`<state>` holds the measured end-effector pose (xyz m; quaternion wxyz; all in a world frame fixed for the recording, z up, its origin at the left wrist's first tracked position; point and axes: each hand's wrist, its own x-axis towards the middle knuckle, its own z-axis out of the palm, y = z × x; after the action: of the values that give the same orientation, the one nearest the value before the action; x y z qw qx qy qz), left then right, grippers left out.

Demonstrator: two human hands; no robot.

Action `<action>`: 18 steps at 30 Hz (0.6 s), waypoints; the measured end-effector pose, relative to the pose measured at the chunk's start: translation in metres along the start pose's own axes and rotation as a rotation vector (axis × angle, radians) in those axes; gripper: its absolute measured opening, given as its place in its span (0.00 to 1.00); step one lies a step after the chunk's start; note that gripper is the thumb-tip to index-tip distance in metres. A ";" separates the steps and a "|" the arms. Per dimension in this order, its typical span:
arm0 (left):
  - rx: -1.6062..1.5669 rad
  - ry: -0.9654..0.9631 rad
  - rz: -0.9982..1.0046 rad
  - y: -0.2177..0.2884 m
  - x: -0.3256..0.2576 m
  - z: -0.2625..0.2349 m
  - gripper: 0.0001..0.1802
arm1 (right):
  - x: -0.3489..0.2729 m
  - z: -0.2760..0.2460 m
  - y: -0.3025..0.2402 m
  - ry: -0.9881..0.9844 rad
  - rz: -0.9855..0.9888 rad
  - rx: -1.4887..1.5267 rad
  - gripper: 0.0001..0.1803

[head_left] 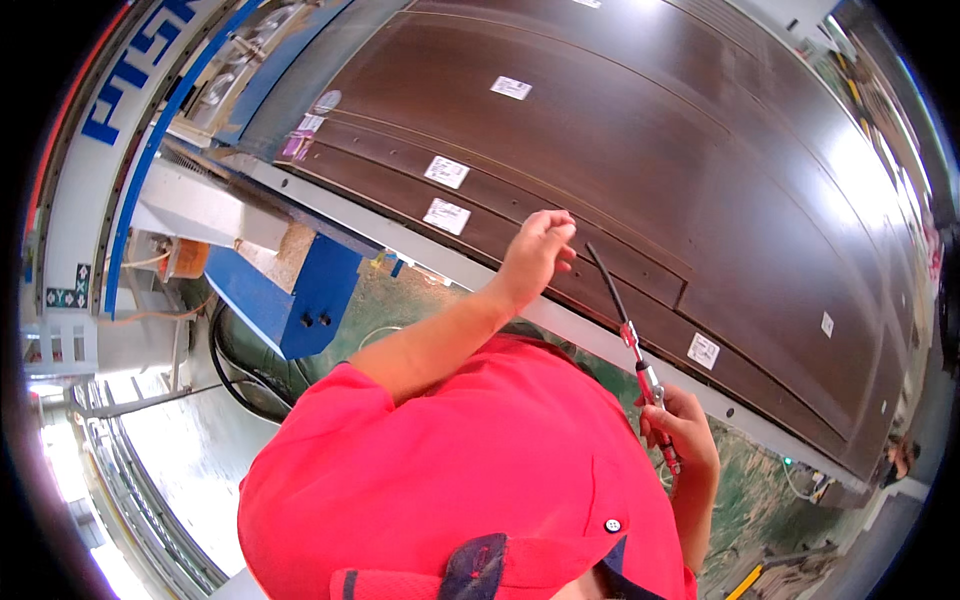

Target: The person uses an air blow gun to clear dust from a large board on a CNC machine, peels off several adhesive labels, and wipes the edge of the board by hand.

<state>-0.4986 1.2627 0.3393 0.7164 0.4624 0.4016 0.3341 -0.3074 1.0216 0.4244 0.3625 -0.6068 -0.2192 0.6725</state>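
Observation:
In my right hand (682, 428) is a red air blow gun (648, 385) with a long thin black nozzle. Its nozzle points away from me, up and to the left over a brown board. My left hand (540, 258) hovers over the near part of the brown panels (600, 150), left of the nozzle tip. The fingers of that hand are curled in; a small pale spot shows at the fingertips, too small to name. White labels (447, 216) are stuck on the panels near my left hand, and another label (703, 350) lies beyond the blow gun.
A pale metal edge (580, 325) runs along the near side of the panels. On the left stand a machine with a blue bracket (300, 300) and a white upright beam (130, 110). Black hoses (225, 350) hang below it. The floor (750, 490) is green and dusty.

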 end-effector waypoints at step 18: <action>0.023 -0.380 0.020 -0.027 -0.024 0.127 0.21 | -0.078 -0.063 0.084 0.248 -0.122 0.333 0.10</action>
<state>-0.3947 1.1823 0.3519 0.7708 0.5293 0.2583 0.2430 -0.2650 0.9000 0.4031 0.5219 -0.6025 -0.0952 0.5963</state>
